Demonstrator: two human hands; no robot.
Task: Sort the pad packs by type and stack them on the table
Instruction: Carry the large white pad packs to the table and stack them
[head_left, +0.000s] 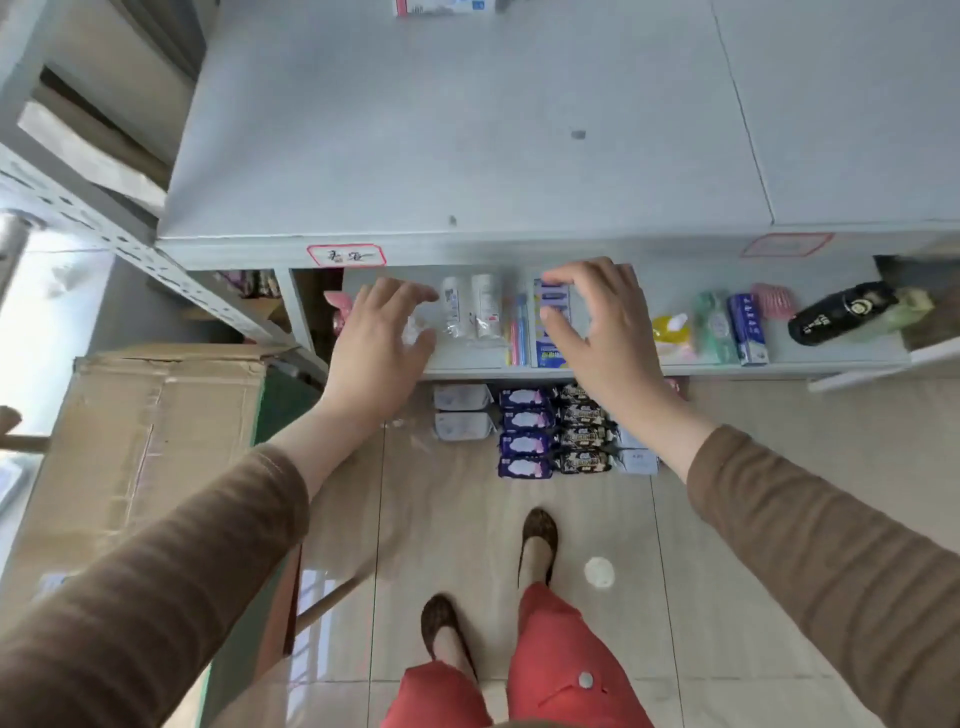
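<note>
Both hands are reaching out in front of the grey shelving, over the middle shelf (675, 291). The left hand (382, 343) is holding nothing, its fingers (410, 296) loosely spread and slightly curled. The right hand (602, 322) is also holding nothing, fingers (566, 275) and thumb arched apart as if about to close on something.

The pad packs (545, 431) are sitting lower down, in rows near the floor (753, 519): two pale packs (462, 411) on the left, a purple column (524, 434) in the middle, a dark patterned column (587, 431) beside it, and more pale ones (636, 457) partly hidden under the right forearm. The tabletop (467, 130) above is lying mostly bare, with one box (444, 6) at its far edge.

The step in hand is probably picking up the first batch. Doing it well likely means lowering both hands past the shelf and taking one colour only. Squeezing a column from both ends should let several lift together without slipping. Each type then wants its own spot on the tabletop, edges squared so stacks stand straight.
</note>
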